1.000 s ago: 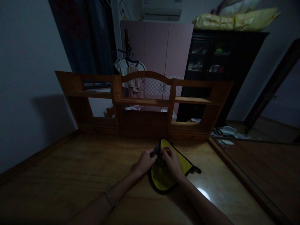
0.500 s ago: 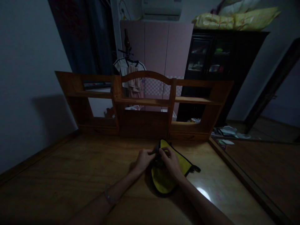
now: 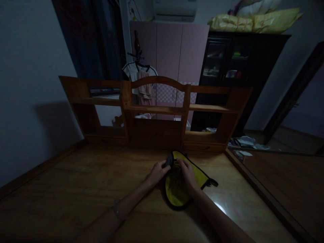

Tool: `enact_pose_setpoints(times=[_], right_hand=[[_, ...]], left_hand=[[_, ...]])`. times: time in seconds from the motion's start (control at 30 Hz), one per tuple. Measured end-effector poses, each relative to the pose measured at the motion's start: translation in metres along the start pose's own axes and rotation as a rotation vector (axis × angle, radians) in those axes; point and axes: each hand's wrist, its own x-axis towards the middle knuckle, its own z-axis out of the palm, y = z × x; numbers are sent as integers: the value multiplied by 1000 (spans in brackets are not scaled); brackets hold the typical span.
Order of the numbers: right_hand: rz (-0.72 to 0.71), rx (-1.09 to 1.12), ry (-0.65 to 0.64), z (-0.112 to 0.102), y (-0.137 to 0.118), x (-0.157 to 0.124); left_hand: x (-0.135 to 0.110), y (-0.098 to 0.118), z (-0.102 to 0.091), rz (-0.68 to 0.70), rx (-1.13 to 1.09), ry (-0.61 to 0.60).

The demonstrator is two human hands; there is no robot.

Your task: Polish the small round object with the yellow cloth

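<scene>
A yellow fabric pouch (image 3: 177, 194) with black edging lies on the wooden tabletop, a black strap loop (image 3: 213, 182) at its right end. My left hand (image 3: 157, 172) is closed on a dark grey part (image 3: 168, 161) at the pouch's upper left edge. Over the yellow face, my right hand (image 3: 187, 172) has its fingertips drawn together just inside that edge. Whatever is between those fingertips is too small and dark to make out. A dark, shadowed patch lies between the two hands.
Along the far side of the tabletop (image 3: 76, 182) stands a wooden shelf unit (image 3: 157, 109) with open compartments. A raised wooden edge (image 3: 255, 184) runs down the right. Behind are pink wardrobe doors (image 3: 168, 54), a black cabinet (image 3: 263, 64) and hanging clothes (image 3: 144, 84).
My right fingertips have shifted slightly right, apart from my left hand. The grey part in my left hand shows more, and the pouch has moved slightly right.
</scene>
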Motion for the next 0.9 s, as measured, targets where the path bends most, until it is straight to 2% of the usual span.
enact_pose_setpoints(times=[0.13,0.27,0.53,0.9], right_hand=[[-30,-24,-2,0,-5,-5],[-113,-93,4,1,-16,-12],[-235,-210,-15,2,-30,-20],[-153,-161,15,-5,-20,-9]], left_hand=[[-1,-2,0,-20,-23,-26],[-2,-2,0,20,129,28],[-4,3,-5,-17,289,120],[-8,9,3,93,430,149]])
